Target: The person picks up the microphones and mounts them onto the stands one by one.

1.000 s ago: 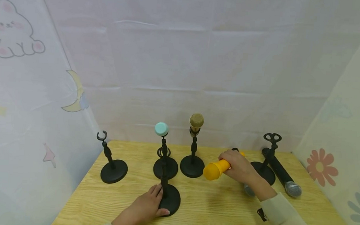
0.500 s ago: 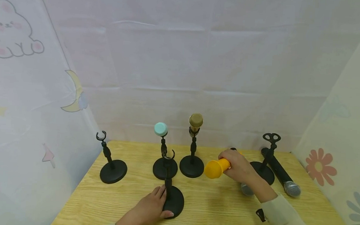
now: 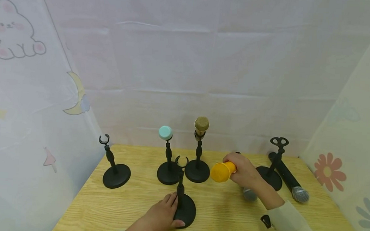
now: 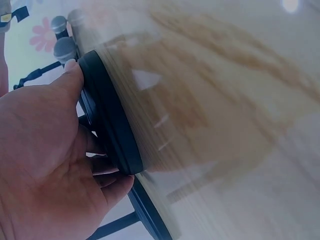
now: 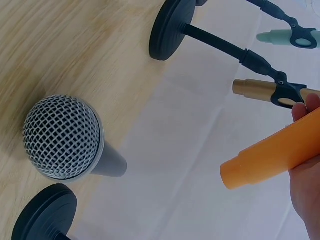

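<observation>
Black and upright, the near stand (image 3: 187, 211) occupies the foreground of the wood-grained counter (image 3: 102, 214). The left hand (image 3: 161, 213) holds it by the round base: its grip is closed on the rim, with the thumb toward the front and the fingers reaching around the side, as the left wrist view confirms. A C-shaped holder tops the stem. To the right, a small black piece (image 3: 265, 221) lies on the counter, partly covered in the head view by the cream sleeve (image 3: 288, 220). Farther back, the right hand (image 3: 243, 170) has its grip closed around the orange microphone (image 3: 221, 171), which is raised above the counter, well apart from the near stand, its broad head directed toward the front left. Below this hand lies a silver-headed microphone (image 3: 250, 194), its body largely hidden in the head view. At the far left is the left stand (image 3: 116, 175), tilted in the stem and likewise bearing a C-shaped holder; at the far right, the right stand (image 3: 269, 177) carries a two-ringed holder. Just beside the latter lies a black microphone (image 3: 290, 180), its silver mesh head toward the front. Between these outer stands, two more supports stand side by side, the middle stand (image 3: 168, 172) bearing a mint microphone (image 3: 165, 132) and the rear stand (image 3: 197, 171) a gold microphone (image 3: 201, 124). A pale, creased backdrop (image 3: 188, 59) rises behind.
</observation>
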